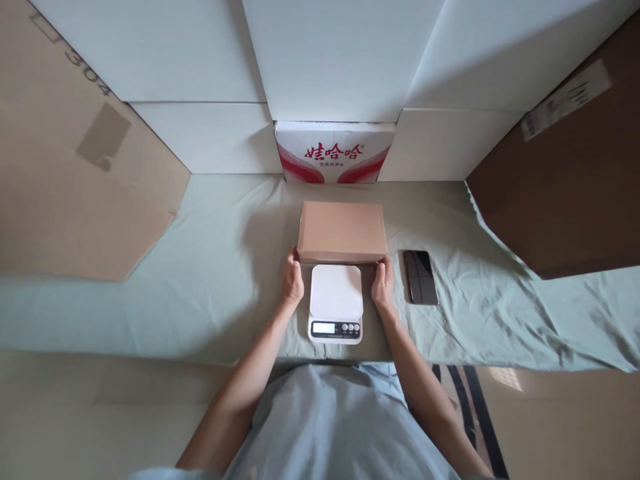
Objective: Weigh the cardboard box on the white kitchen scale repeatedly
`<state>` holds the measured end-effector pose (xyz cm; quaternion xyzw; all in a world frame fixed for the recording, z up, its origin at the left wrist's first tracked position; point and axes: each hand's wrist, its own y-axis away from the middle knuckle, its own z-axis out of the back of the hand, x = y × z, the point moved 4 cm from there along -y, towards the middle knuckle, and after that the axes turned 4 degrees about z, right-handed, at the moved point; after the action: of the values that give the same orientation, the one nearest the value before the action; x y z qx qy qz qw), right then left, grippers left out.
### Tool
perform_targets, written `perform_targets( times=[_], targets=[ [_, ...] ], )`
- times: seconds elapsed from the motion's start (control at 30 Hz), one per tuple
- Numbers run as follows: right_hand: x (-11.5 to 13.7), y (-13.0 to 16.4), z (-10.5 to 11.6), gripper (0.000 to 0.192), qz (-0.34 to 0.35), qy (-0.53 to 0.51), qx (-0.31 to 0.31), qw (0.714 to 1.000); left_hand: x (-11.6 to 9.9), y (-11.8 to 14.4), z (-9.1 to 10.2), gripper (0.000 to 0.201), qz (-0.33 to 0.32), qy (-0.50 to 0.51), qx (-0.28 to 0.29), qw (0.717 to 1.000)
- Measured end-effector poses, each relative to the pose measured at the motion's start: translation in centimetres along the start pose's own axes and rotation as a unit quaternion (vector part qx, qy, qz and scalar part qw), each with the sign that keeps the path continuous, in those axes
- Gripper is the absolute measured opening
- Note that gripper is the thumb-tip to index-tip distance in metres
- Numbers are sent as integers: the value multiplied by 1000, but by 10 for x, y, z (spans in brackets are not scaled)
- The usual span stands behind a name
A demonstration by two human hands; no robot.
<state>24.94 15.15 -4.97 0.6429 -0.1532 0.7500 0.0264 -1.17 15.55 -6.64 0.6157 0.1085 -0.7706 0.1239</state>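
Note:
A small closed cardboard box [343, 230] is gripped at its two near lower corners. My left hand [293, 279] is on its left corner and my right hand [383, 287] on its right corner, with the thumbs showing and most of the other fingers hidden. Whether the box rests on the cloth or is lifted a little, I cannot tell. Between my wrists, just on the near side of the box, stands a white kitchen scale [336, 293] with nothing on its plate. Its small display is lit, but the digits are unreadable.
A dark smartphone [421, 277] lies right of my right hand on the green cloth [210, 267]. Large cardboard boxes stand at the left [80, 180] and right [575, 180]. Behind is a white and red carton [334, 157] against white panels [345, 60].

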Motion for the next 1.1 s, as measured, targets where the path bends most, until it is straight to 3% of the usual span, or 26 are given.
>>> perform_targets(
  times=[0.23, 0.8, 0.93, 1.1],
  targets=[
    [2, 3, -2, 45, 17, 58, -10, 998, 4, -1, -1, 72, -8, -39, 8, 999],
    [7, -2, -9, 55, 9, 5, -18, 1000, 12, -3, -3, 80, -14, -115, 53, 992],
    [16, -5, -9, 61, 23, -12, -20, 999, 1, -3, -2, 84, -22, -117, 66, 991],
    [55, -7, -2, 61, 66, -8, -3, 998, -37, 7, 4, 81, -41, -75, 50, 995]
  ],
)
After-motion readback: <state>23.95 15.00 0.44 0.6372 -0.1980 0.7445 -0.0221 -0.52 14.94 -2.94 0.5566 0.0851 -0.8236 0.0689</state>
